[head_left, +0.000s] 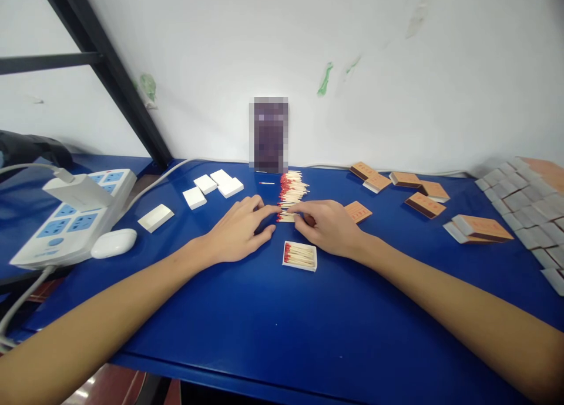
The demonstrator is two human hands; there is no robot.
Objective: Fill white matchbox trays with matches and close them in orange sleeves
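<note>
A pile of red-tipped matches [292,192] lies on the blue table [273,317] in front of me. My left hand [240,231] rests left of the pile's near end, its fingertips pinched on a few matches there. My right hand [328,226] meets it from the right, fingers closed on the same small bundle of matches [286,217]. Just below my hands sits an open white tray [300,256] partly filled with matches. One stray match [267,183] lies left of the pile.
Several white inner trays [212,187] lie at the left, orange matchbox sleeves [425,202] at the right, stacked boxes [524,208] at the far right. A power strip [73,217] and a white earbud case [113,243] sit at the left edge. A blurred upright object [268,134] leans on the wall.
</note>
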